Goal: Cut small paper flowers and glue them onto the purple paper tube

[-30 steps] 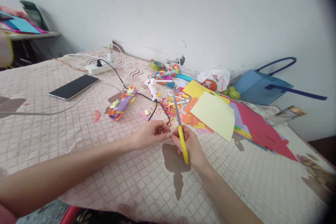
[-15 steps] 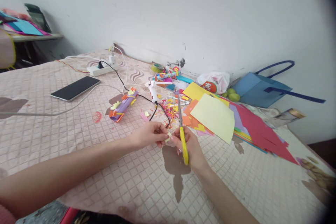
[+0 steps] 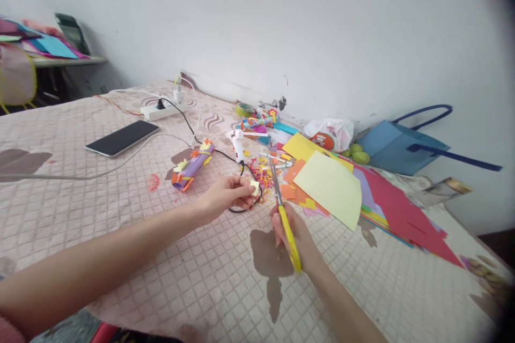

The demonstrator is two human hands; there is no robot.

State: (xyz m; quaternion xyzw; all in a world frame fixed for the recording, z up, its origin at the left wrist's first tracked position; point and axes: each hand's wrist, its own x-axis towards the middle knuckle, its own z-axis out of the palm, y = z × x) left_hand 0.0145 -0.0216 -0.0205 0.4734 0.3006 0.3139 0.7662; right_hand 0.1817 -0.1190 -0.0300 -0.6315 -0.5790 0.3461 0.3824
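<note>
Between the thumb and fingers of my left hand (image 3: 231,194) is a small pale yellow paper piece (image 3: 255,188). My right hand (image 3: 295,233) is closed round the yellow handles of a pair of scissors (image 3: 286,222), whose blades point away from me toward the paper scraps. The two hands are apart, with the scissors to the right of the paper piece. Beyond my left hand a white glue gun (image 3: 237,146) stands on the table, its black cord running behind my fingers. A purple paper roll (image 3: 193,167) decorated with yellow and orange paper flowers lies to the left.
Small coloured paper scraps (image 3: 263,172) are scattered past my hands. Coloured sheets (image 3: 330,185) spread to the right, before a blue bag (image 3: 402,146) and green fruits (image 3: 357,154). A phone (image 3: 123,138) and a power strip (image 3: 163,111) with cables lie at the left.
My hands have separated; the paper piece now stays in my left hand alone, lifted slightly away. My right hand has moved a little right and toward me with the scissors.
</note>
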